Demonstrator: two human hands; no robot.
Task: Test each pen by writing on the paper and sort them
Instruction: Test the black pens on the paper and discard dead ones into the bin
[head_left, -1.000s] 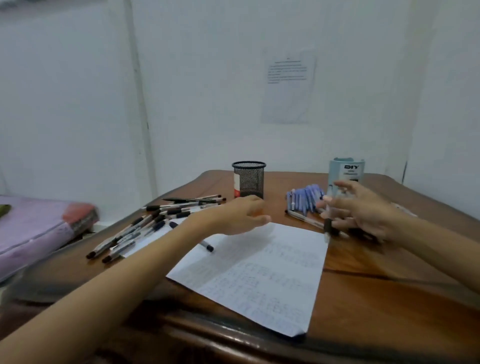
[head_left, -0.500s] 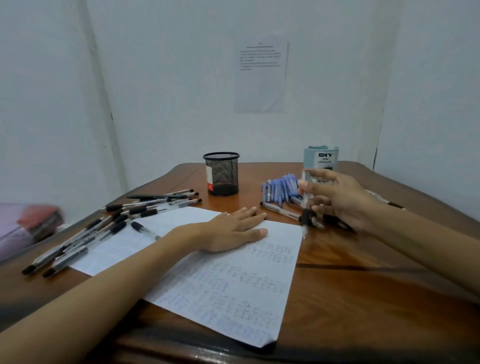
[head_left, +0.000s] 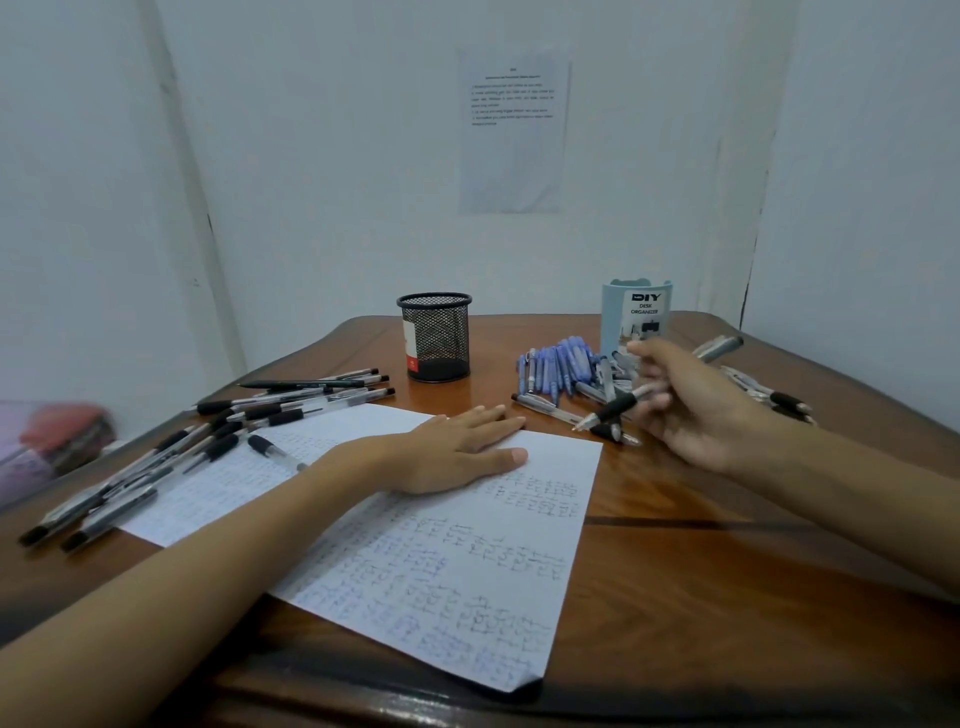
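While my left hand lay flat on the scribbled-over paper, fingers straight and pressing it to the wooden table, my right hand had a black-grip pen pinched in its fingers, tip angled down-left, just off the sheet's far right corner. Blue pens sat heaped right behind that, beside the DIY desk organizer. Black-capped pens were fanned out on the left, some overlapping the paper, with the black mesh cup further back.

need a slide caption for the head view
Left hand flat on the scribble-filled paper, right hand holding a black-grip pen just beyond the sheet's edge.
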